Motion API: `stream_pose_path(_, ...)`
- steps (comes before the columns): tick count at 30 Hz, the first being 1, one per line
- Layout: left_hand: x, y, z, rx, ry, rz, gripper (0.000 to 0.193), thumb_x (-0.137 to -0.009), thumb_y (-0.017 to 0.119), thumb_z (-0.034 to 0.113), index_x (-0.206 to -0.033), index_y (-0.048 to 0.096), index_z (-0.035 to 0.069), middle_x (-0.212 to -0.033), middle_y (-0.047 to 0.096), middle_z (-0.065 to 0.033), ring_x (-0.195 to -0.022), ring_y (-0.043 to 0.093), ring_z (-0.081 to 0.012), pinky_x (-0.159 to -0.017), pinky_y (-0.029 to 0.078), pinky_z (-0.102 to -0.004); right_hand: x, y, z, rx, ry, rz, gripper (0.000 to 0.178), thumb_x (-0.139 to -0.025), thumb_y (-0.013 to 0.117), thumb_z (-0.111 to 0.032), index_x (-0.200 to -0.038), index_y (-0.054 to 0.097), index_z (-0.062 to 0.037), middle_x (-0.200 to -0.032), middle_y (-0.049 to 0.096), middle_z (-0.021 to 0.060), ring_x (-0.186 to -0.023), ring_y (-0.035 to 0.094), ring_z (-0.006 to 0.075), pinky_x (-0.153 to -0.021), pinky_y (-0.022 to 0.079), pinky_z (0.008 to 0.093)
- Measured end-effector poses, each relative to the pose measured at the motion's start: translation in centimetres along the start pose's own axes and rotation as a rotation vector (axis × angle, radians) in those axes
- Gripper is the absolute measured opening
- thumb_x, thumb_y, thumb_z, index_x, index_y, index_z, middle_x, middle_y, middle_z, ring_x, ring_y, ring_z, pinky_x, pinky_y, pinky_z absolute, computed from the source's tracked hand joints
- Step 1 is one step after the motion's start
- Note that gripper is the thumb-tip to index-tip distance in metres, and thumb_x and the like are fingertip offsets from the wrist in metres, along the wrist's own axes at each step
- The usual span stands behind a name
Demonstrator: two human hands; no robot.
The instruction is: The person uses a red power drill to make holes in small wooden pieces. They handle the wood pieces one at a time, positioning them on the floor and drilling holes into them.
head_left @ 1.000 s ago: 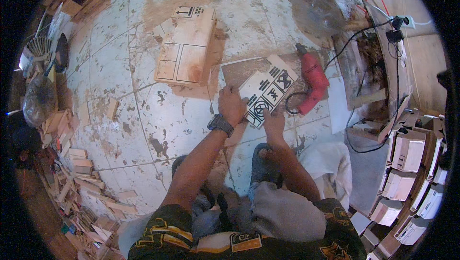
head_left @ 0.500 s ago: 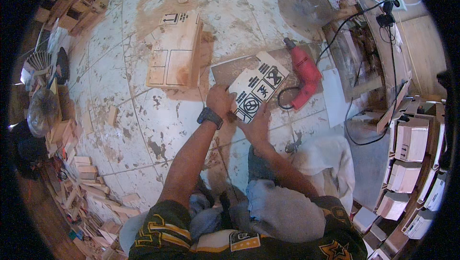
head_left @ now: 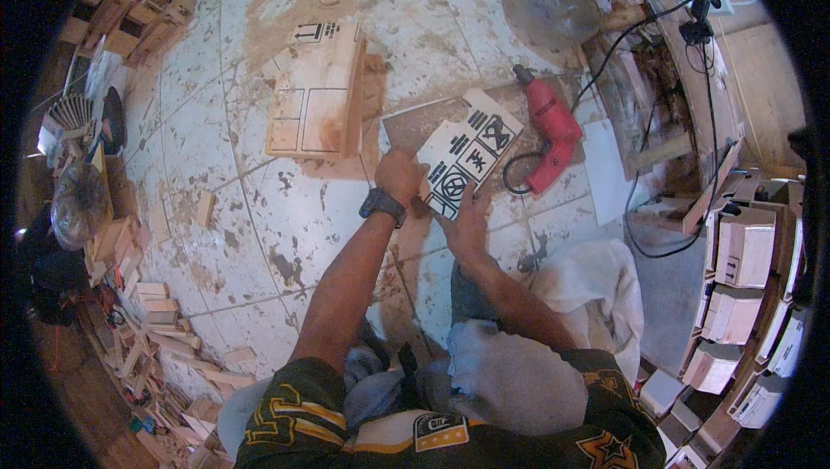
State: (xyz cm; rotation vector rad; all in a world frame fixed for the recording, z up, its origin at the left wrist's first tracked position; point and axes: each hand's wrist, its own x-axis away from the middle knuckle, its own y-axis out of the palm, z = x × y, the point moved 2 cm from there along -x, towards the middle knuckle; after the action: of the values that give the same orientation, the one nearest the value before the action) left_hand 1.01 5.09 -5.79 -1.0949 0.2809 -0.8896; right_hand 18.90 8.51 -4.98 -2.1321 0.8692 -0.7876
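A flat pale wooden panel (head_left: 456,173) with black stencilled symbols and one notched edge is tilted in front of me. My left hand (head_left: 400,180), with a dark watch on its wrist, is closed on the panel's left end. At the lower edge, my right hand (head_left: 468,227) grips the panel, with a finger reaching onto its printed face. Beneath and beyond it lies a brown board (head_left: 415,126) on the floor. A red power drill (head_left: 552,127) rests on that board, right of the panel, its black cord looped beside the handle.
A wooden box (head_left: 316,114) with black markings stands on the tiled floor (head_left: 259,210) at left. Scrap wood (head_left: 164,331) is heaped at lower left. Stacked boxes (head_left: 731,313) line the right side. A round metal-like disc (head_left: 551,4) and a power strip (head_left: 716,4) are at upper right.
The panel has shifted slightly, and my right hand has slid a little along its lower edge. My left hand keeps its hold. The drill and box have not moved.
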Motion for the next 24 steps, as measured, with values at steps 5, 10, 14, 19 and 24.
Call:
stream_pose_path(5, -0.3, -0.3, 0.8, 0.014, 0.003, -0.015, 0.038, -0.076, 0.075, 0.037, -0.087, 0.07, 0.001, -0.088, 0.067, -0.0227, -0.085, 0.066, -0.0392, -0.078, 0.054, -0.0472, 0.0, -0.3, -0.2, -0.055, 0.108, -0.065, 0.097, -0.076, 0.079, -0.014, -0.149, 0.02, 0.0101, -0.14, 0.028, 0.0329, -0.125, 0.043, 0.0467, -0.102, 0.044, 0.0453)
stream_pose_path(10, 0.0, 0.1, 3.1, 0.022, -0.023, 0.171, 0.046, -0.077, 0.074, 0.038, -0.099, 0.066, -0.002, -0.101, 0.063, -0.0254, -0.093, 0.064, -0.0421, -0.08, 0.053, -0.0498, 0.3, -0.6, -0.5, -0.06, 0.044, -0.022, 0.096, -0.075, 0.075, -0.011, -0.149, 0.017, 0.0091, -0.143, 0.027, 0.0338, -0.126, 0.04, 0.0477, -0.106, 0.041, 0.045)
stream_pose_path(14, -0.9, 1.0, 4.1, 0.004, -0.059, 0.135, 0.052, -0.078, 0.075, 0.04, -0.104, 0.063, -0.004, -0.107, 0.06, -0.0259, -0.098, 0.061, -0.0419, -0.082, 0.052, -0.0505, 0.7, -1.0, -0.3, -0.123, 0.011, -0.009, 0.098, -0.075, 0.075, -0.012, -0.149, 0.015, 0.0079, -0.144, 0.029, 0.0336, -0.128, 0.037, 0.0481, -0.111, 0.034, 0.0478)
stream_pose_path(19, -2.5, 1.5, 4.6, 0.042, -0.116, 0.033, 0.046, -0.079, 0.077, 0.032, -0.107, 0.064, -0.002, -0.108, 0.062, -0.0224, -0.102, 0.061, -0.0399, -0.089, 0.05, -0.0473, -1.9, -2.3, 1.2, -0.42, 0.012, 0.123, 0.081, -0.078, 0.07, -0.007, -0.145, 0.026, 0.0076, -0.132, 0.047, 0.0307, -0.127, 0.045, 0.0445, -0.107, 0.04, 0.0478)
stream_pose_path(24, -2.8, 1.8, 4.6, -0.003, -0.094, 0.074, 0.043, -0.077, 0.08, 0.033, -0.101, 0.068, -0.001, -0.104, 0.064, -0.0219, -0.1, 0.063, -0.0379, -0.086, 0.053, -0.0441, -3.6, -2.3, 2.0, -0.634, 0.17, 0.186, 0.067, -0.081, 0.06, 0.008, -0.142, 0.032, 0.0024, -0.114, 0.064, 0.0196, -0.1, 0.068, 0.0291, -0.082, 0.056, 0.0367)
